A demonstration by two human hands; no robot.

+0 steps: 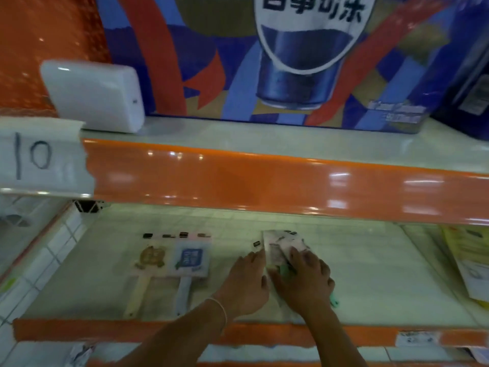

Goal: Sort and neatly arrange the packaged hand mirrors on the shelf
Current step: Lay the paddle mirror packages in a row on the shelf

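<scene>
**Both hands squaring a pile of mirrors on the lower shelf**

A head-worn camera looked down at a 2-tier store shelf [370,274] with orange edging. On the pale lower board, 2 packaged hand mirrors already lay flat side by side at about 9 o'clock from the hands, handles pointing toward the viewer: a tan mirror [149,259] and, just beside it on its right, a blue mirror [191,258]. They looked sorted.

The step in hand appeared to be gathering the rest. A loose pile [277,247] of overlapping packages sat at centre, fanned unevenly. The left hand [247,282] lay against the pile's left edge, fingers fairly straight, pressing rather than gripping. The right hand [307,279] rested on top of the pile, fingers spread over the packs; motion blur hid whether any finger curled under an edge, so the hold could not be told. A green handle [334,300] poked out at 5 o'clock from the right hand.

Next, judging by the layout, 1 pack would need to be parted from the pile and laid parallel, just right of the blue mirror.

As for containers, a yellow pack [465,260] lay at 3 o'clock on the same board. The upper tier held a white box [95,94] at 11 o'clock and a large printed cola carton [264,56] at 12 o'clock; their contents were not visible.
</scene>
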